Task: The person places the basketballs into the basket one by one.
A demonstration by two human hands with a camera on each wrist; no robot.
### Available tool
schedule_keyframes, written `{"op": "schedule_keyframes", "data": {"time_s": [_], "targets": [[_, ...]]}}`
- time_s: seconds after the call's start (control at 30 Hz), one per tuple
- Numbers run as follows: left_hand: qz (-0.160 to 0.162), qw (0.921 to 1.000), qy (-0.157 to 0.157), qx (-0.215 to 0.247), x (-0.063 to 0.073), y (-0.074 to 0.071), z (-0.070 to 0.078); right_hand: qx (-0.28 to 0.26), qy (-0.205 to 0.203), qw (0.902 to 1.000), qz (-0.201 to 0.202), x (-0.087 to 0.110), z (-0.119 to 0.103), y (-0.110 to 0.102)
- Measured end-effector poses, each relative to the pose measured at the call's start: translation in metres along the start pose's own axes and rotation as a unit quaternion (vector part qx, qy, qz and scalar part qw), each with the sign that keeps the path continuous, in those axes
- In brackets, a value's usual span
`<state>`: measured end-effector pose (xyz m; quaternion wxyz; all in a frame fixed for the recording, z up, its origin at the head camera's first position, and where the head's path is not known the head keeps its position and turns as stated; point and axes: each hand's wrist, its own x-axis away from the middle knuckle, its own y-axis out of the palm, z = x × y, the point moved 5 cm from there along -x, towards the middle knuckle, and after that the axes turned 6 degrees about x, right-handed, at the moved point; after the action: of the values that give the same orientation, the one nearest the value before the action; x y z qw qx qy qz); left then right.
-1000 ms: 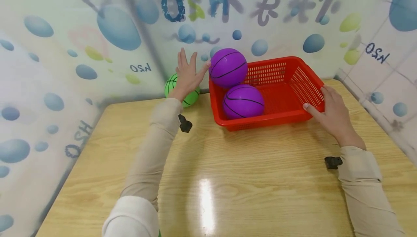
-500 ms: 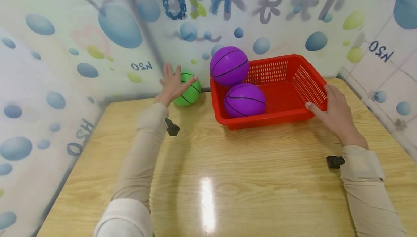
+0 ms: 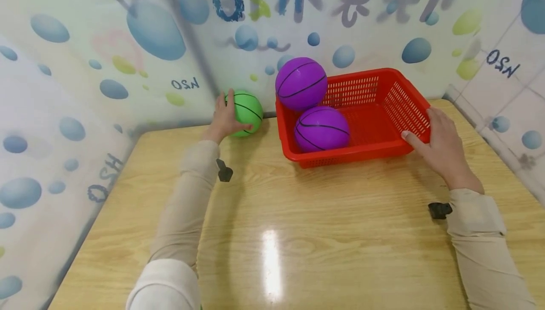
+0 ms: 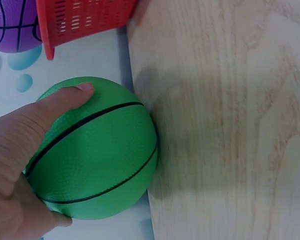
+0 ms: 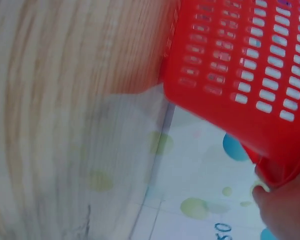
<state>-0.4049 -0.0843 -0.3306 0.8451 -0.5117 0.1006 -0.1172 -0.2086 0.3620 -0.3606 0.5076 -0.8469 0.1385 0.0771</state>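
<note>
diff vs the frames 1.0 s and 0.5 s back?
The left hand swung left, away from the upper purple ball, came down and took hold of the green ball. The right hand stayed on the red basket; both purple balls remain inside it.

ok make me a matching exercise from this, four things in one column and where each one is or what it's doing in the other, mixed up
Column 1
1. small green rubber ball
2. red slotted plastic basket
3. near purple rubber ball
4. far purple rubber ball

Column 2
A. lies low inside the basket, at its front left
B. sits up at the basket's back left corner, against the wall
C. on the wooden table outside the basket, gripped by the left hand
D. held at its right end by the right hand

Pairs: 1-C, 2-D, 3-A, 4-B
</note>
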Motion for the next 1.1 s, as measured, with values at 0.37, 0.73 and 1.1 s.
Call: {"op": "schedule_keyframes", "data": {"time_s": [0.37,0.73,1.1], "targets": [[0.067,0.9973,-0.031,0.005,-0.001,0.006,-0.002,0.022,0.003,0.9961,0.086,0.002,-0.015,0.005],[0.103,0.9932,-0.02,0.05,0.009,-0.005,0.0,0.037,0.001,0.9942,0.101,0.002,-0.019,0.0],[0.177,0.9796,0.027,0.091,0.04,-0.062,0.028,0.056,0.006,0.9947,0.087,0.003,-0.024,0.009]]}}
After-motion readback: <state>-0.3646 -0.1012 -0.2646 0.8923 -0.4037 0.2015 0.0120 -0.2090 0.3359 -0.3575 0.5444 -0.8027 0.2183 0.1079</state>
